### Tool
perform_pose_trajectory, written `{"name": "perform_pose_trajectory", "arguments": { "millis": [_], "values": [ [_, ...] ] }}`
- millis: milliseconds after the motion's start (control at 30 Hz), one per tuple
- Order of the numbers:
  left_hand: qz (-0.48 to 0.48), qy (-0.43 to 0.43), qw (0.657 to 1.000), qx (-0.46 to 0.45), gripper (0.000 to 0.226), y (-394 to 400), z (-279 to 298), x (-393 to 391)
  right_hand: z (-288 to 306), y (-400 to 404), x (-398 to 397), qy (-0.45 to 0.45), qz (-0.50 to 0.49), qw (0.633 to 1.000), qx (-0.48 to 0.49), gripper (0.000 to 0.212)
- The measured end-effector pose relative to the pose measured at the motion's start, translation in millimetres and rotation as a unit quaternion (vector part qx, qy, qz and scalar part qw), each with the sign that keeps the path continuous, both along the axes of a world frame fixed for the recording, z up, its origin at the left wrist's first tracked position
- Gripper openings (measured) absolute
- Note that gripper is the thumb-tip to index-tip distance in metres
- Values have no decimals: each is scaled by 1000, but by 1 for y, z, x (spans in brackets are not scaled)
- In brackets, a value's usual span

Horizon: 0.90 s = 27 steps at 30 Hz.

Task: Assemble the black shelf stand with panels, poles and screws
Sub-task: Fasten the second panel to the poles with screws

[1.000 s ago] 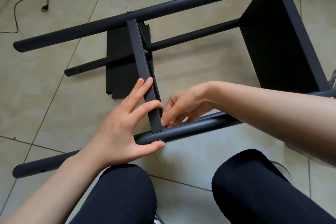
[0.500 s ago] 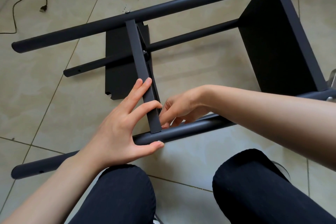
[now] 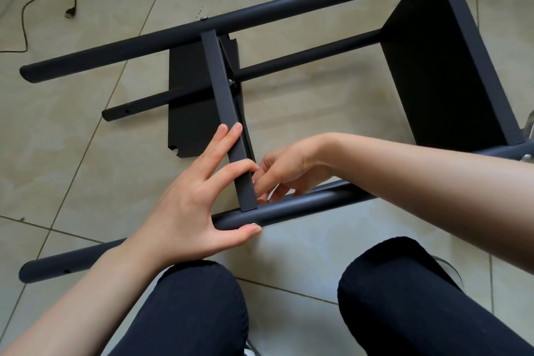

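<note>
The black shelf stand lies on its side on the tiled floor. Its near pole [image 3: 303, 204] runs across above my knees, and the far pole [image 3: 260, 9] lies parallel beyond it. A middle panel [image 3: 224, 101] stands edge-up between them, and an end panel [image 3: 439, 66] is at the right. My left hand [image 3: 190, 208] lays straight fingers along the middle panel's edge, with the thumb pressing a screw head [image 3: 254, 224] on the near pole. My right hand [image 3: 284, 170] reaches behind that panel, fingers curled at the joint with the pole. Whatever its fingertips touch is hidden.
A third pole [image 3: 303, 53] lies low near the floor, passing through the middle panel. A black cable with a plug [image 3: 69, 12] lies at the far left. My knees in black trousers [image 3: 185, 315] fill the bottom. A shoe [image 3: 450, 269] shows beside the right knee.
My right hand's fingers have shifted slightly at the joint. My left hand keeps its place on the panel edge and pole.
</note>
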State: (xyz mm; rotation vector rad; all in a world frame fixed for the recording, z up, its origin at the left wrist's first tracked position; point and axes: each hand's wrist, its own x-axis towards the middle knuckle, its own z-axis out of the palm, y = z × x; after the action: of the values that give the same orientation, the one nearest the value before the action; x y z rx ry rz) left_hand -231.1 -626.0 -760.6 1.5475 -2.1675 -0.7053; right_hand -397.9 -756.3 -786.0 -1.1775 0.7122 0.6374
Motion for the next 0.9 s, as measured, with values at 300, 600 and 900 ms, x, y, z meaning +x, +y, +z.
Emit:
{"name": "perform_pose_trajectory", "arguments": {
  "millis": [300,600,900],
  "values": [
    [-2,-1,1000,2,66,0,0,0,2,-2,-2,7,0,1000,3,21],
    [0,-4,1000,5,67,0,1,0,6,-5,-4,2,-4,1000,7,16],
    [-3,-3,1000,2,66,0,0,0,5,-1,-3,-7,5,1000,-5,22]
  ]
}}
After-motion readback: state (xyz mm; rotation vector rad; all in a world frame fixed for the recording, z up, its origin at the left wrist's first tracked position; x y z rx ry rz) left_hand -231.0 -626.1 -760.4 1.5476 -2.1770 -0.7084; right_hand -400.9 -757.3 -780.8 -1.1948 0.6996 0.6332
